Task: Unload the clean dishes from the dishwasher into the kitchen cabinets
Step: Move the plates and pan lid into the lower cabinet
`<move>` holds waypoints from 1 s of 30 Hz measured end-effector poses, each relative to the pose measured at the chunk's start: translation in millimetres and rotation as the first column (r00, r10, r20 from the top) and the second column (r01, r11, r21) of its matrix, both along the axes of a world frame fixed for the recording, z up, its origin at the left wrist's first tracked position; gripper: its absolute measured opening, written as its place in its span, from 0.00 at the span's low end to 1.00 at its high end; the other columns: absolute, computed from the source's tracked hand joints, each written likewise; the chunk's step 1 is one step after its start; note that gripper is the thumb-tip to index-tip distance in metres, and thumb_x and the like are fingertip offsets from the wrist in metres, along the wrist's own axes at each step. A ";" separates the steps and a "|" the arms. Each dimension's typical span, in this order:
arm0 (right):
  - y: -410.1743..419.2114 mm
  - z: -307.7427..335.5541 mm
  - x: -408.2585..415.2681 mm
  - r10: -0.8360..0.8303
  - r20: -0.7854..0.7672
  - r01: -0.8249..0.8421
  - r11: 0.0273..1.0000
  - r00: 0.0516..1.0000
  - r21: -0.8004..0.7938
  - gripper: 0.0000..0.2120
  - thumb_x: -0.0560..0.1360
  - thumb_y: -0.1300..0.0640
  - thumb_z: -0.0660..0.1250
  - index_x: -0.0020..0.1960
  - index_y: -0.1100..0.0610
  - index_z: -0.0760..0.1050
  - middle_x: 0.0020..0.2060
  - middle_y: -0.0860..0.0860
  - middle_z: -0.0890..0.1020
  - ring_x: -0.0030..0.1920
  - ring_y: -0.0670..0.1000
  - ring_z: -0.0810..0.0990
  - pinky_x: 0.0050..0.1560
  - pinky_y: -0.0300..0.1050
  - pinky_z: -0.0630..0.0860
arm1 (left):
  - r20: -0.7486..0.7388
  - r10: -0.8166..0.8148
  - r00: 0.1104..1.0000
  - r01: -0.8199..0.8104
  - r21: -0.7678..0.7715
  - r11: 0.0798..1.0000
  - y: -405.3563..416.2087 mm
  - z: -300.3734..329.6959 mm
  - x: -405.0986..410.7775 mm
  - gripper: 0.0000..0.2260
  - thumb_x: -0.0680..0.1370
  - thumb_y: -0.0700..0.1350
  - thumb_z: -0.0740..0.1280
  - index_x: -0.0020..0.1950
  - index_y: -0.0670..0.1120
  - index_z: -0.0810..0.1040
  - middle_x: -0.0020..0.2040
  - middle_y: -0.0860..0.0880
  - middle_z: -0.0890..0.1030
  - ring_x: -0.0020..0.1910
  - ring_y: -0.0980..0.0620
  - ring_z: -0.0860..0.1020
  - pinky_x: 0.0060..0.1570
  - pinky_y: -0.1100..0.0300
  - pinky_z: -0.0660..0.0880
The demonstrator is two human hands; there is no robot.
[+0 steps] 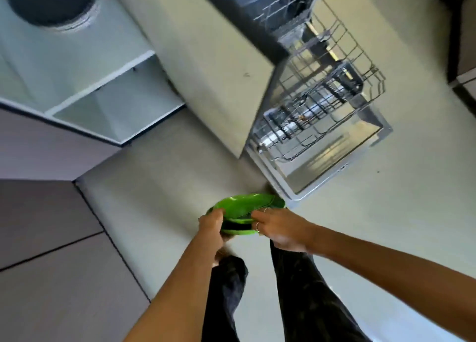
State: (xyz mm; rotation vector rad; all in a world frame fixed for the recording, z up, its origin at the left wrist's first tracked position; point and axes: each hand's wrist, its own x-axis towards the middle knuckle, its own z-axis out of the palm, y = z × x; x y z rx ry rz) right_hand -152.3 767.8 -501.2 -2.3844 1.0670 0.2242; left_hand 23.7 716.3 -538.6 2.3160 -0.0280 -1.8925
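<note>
Holding green plates [246,207] in mid-air above the floor [386,213], in front of the legs, well apart from the open dishwasher [322,125] at upper right. Gripping the left rim with the left hand [212,225], thumb over the top edge; pinching the right rim with the right hand [278,229], fingers curled round the edge. Looking glossy and thin, so probably plastic: likely light, stiff, not very fragile, but slick where the surface shines. Judging the opposite rims the safest hold, thumbs on top and fingers beneath, keeping the stack level so nothing slides off.

Counting: apparently two green plates stacked, one rim showing below the other, though motion blur is leaving the count uncertain. Two hands, both occupied. Two wire racks [332,84] pulled out, lower one appearing mostly bare, with a few small pieces too blurred to identify. One open cabinet [108,97] with shelves showing at upper left.
</note>
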 end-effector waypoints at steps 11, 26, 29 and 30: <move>-74.0 13.7 176.3 0.257 -0.099 -0.258 0.966 0.961 0.004 0.10 0.69 0.68 0.63 0.48 0.61 0.79 0.46 0.56 0.78 0.48 0.59 0.78 0.49 0.52 0.74 | 0.155 0.206 0.966 -0.160 -0.268 0.950 -10.2 5.1 176.1 0.14 0.77 0.33 0.55 0.62 0.39 0.68 0.60 0.38 0.74 0.55 0.37 0.76 0.32 0.54 0.76; -233.6 49.6 208.6 -0.974 0.085 0.682 0.207 0.208 0.702 0.23 0.79 0.45 0.60 0.67 0.57 0.64 0.60 0.59 0.77 0.48 0.58 0.83 0.52 0.51 0.80 | -0.273 0.373 0.887 -0.460 -0.604 0.651 -164.3 63.9 202.2 0.21 0.77 0.30 0.54 0.68 0.42 0.67 0.61 0.40 0.75 0.52 0.44 0.75 0.40 0.55 0.77; -261.6 43.0 220.7 -1.000 0.016 0.442 0.019 0.011 0.897 0.13 0.81 0.52 0.60 0.60 0.59 0.69 0.43 0.58 0.81 0.31 0.52 0.83 0.31 0.41 0.80 | -0.289 0.362 0.886 -0.463 -0.597 0.655 -207.1 61.1 199.3 0.21 0.76 0.30 0.54 0.67 0.43 0.68 0.62 0.41 0.75 0.60 0.41 0.75 0.51 0.46 0.78; -274.6 38.5 224.4 -0.998 0.018 0.404 -0.007 -0.057 0.915 0.12 0.81 0.56 0.59 0.61 0.61 0.69 0.39 0.58 0.80 0.26 0.50 0.81 0.26 0.38 0.77 | -0.275 0.342 0.899 -0.438 -0.606 0.664 -224.1 56.9 199.9 0.21 0.76 0.30 0.54 0.67 0.43 0.68 0.63 0.41 0.74 0.60 0.41 0.75 0.55 0.43 0.76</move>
